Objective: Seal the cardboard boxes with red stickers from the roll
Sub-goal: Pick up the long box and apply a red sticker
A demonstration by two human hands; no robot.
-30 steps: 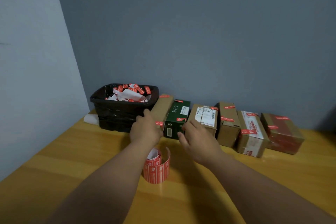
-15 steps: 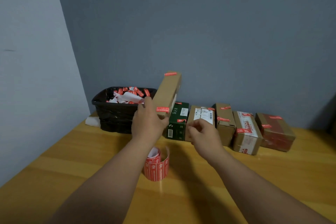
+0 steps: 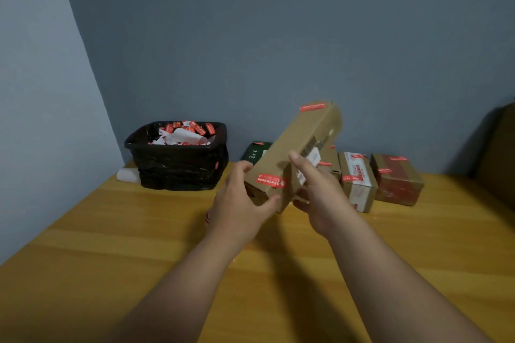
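Observation:
A long brown cardboard box [image 3: 299, 145] is held tilted in the air above the table, with a red sticker near each end. My left hand [image 3: 239, 198] grips its lower end from the left. My right hand [image 3: 315, 189] holds the same end from the right, fingers curled round its side. The red sticker roll is almost fully hidden behind my left hand; only a red sliver [image 3: 207, 216] shows. Against the wall stand a green box [image 3: 255, 150], a taped brown box [image 3: 358, 178] and a reddish box [image 3: 397, 178], all with red stickers.
A black bin [image 3: 178, 164] lined with a bag and holding red and white sticker scraps stands at the back left of the wooden table [image 3: 111, 245]. A white scrap [image 3: 127, 175] lies beside it. A dark brown object [image 3: 498, 153] sits at the right edge.
The long box, lifted from the row by my left hand, has swung over to the right and lower. My right hand has come up and taken hold of it. The camera has turned left.

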